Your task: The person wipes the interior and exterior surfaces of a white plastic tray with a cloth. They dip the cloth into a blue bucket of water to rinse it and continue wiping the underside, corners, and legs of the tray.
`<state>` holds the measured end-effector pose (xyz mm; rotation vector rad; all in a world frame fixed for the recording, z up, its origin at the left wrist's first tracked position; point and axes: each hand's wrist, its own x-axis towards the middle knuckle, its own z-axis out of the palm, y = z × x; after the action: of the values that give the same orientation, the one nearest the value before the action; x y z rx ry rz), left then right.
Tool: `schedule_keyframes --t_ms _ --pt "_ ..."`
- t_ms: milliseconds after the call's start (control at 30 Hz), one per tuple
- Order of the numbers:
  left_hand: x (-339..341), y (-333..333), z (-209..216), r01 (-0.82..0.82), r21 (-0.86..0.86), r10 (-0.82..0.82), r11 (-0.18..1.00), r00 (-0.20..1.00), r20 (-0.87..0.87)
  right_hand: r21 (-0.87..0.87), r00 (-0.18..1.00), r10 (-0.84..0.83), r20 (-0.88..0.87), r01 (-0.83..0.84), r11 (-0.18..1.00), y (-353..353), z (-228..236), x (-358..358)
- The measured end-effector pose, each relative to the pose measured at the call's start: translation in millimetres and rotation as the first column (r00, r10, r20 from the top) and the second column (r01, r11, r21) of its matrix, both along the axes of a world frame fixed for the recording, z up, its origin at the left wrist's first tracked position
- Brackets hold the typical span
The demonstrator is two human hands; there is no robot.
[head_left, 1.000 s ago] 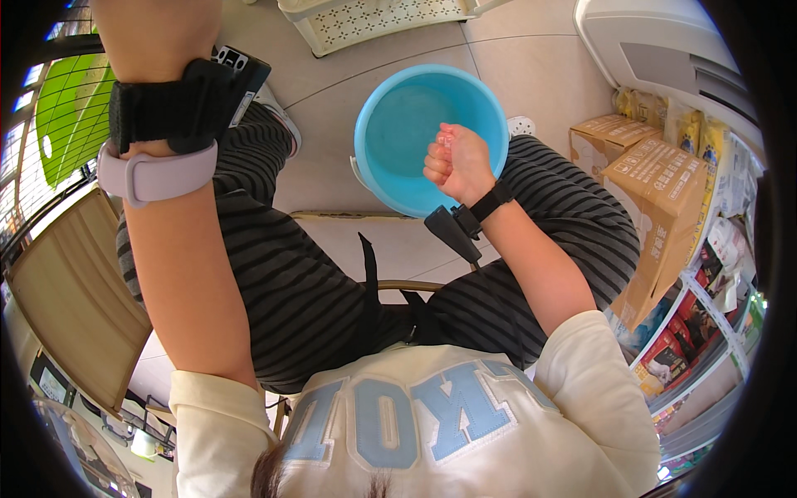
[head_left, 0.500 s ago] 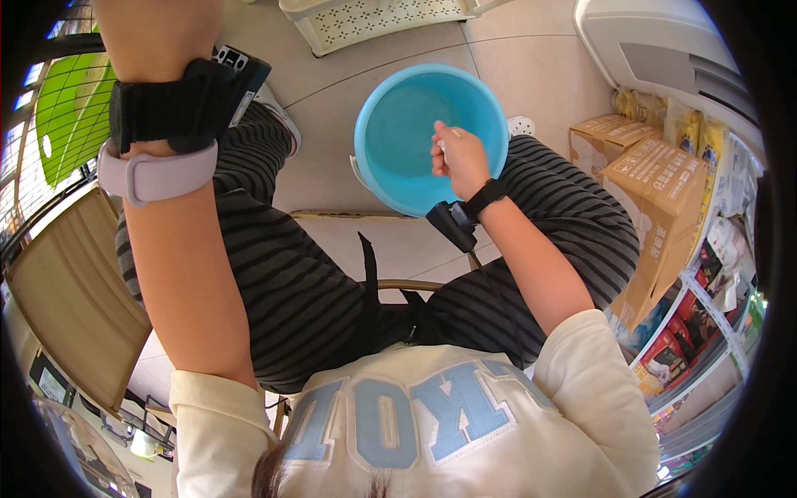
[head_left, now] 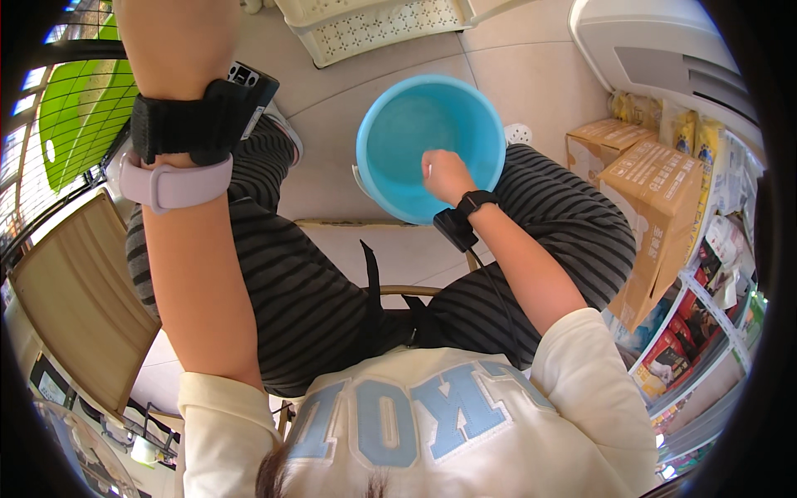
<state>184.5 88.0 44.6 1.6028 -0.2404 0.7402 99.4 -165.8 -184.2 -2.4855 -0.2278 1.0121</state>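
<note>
My right hand [head_left: 447, 177] is closed, held over the near part of a light blue bucket [head_left: 496, 124]. A tiny whitish spot shows at its curled fingers; what they hold, if anything, I cannot make out. The bucket stands on the floor between my knees, its inside pale and blue, a white handle end on its left side. My left hand [head_left: 178, 41] reaches far forward at the upper left, cut off by the top edge, so its fingers are hidden. A black strap with a device and a lilac band circle that wrist.
A cream perforated plastic basket [head_left: 390, 37] lies ahead on the tiled floor. Cardboard boxes [head_left: 652, 199] and shelves with packets stand at right, below a white appliance [head_left: 664, 41]. A tan folding chair [head_left: 83, 299] and a green panel behind wire mesh [head_left: 79, 124] are at left.
My right hand has drawn back slightly and turned, its fingers now more curled over the bucket. The left forearm appears a little further right and lower; the view has shifted slightly.
</note>
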Motion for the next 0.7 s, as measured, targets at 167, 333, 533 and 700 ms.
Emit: schedule_keyframes --t_ms 167,333,533,700 --pt "0 5 -1 0.002 0.04 -0.004 0.999 0.998 0.058 -0.025 0.993 0.091 -0.081 -0.094 0.995 1 -1 2" --pt "25 41 -12 0.18 -0.199 -0.205 0.963 0.972 -0.114 -0.232 0.935 0.229 0.271 -0.167 0.958 9 0 -26" --pt "0 24 -1 -0.03 -0.103 0.031 0.994 1.0 0.006 0.023 0.99 0.113 -0.083 -0.112 0.993 17 7 -2" --pt "11 19 -1 0.144 -0.406 -0.209 0.902 0.97 -0.12 0.074 1.0 0.025 0.007 -0.025 0.997 0 0 6"
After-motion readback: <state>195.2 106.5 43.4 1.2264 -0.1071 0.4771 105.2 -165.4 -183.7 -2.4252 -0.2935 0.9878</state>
